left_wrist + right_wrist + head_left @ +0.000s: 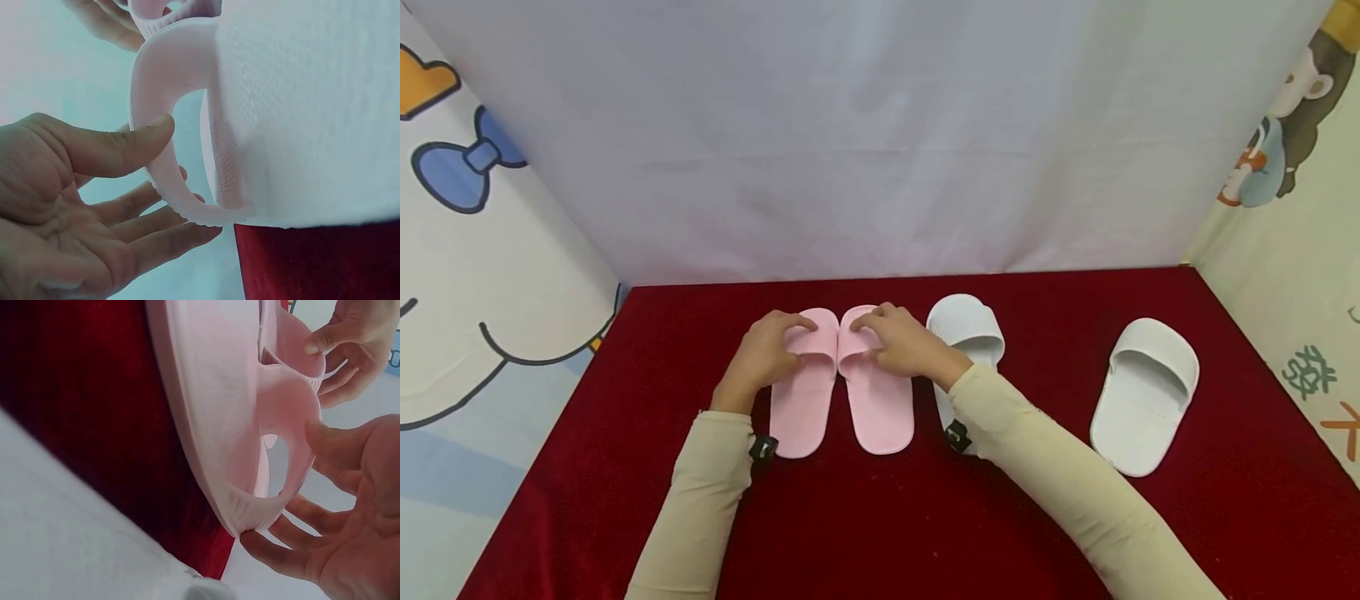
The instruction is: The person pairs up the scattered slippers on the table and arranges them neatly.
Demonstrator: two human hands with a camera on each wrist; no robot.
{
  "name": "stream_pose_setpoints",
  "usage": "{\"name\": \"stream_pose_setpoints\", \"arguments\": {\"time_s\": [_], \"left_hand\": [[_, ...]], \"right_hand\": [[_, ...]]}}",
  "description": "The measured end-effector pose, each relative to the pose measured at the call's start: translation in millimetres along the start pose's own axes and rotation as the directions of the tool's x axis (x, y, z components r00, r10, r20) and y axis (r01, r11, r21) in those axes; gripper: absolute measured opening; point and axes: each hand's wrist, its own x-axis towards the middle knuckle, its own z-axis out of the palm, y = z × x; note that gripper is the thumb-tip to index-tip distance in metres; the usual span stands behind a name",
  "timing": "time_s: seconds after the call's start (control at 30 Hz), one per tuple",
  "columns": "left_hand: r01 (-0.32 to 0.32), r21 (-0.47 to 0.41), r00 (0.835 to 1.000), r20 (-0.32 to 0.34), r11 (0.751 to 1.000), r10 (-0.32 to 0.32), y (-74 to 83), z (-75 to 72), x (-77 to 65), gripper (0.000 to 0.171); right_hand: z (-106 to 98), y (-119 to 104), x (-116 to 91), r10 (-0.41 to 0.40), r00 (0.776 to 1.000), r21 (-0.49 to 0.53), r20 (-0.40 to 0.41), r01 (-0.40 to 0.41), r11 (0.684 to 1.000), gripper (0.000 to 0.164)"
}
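Note:
Two pink slippers lie side by side on the red cloth, toes pointing away, their straps close together in the head view. My left hand [763, 354] is at the strap of the left pink slipper [801, 408]. In the left wrist view its thumb [147, 137] lies on the strap's edge, with the other fingers along the strap's far side. My right hand [908, 343] holds the strap of the right pink slipper [883, 412] the same way. The right wrist view shows thumb and fingers on either side of that strap [300, 425].
A white slipper [962, 321] lies right of the pink pair, partly hidden under my right forearm. Farther right, another white slipper [1138, 417] lies tilted on the red cloth [880, 525]. A pale curtain [880, 167] rises along the back edge, with printed cloths on both sides.

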Motion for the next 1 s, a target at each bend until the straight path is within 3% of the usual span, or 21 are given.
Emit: {"name": "stream_pose_setpoints", "arguments": {"time_s": [0.67, 1.0], "left_hand": [[0.003, -0.064, 1.0, 0.011, 0.998, -0.002, -16.8, -3.7, 1.6, 0.049], [-0.011, -0.096, 0.999, -0.041, 0.995, 0.007, -18.2, 0.5, 3.6, 0.052]], "right_hand": [[8, 1, 2, 0.017, 0.999, 0.002, 0.03, -0.017, 1.0, 0.043], [8, 2, 4, 0.014, 1.0, 0.003, 0.004, -0.014, 1.0, 0.04]]}}
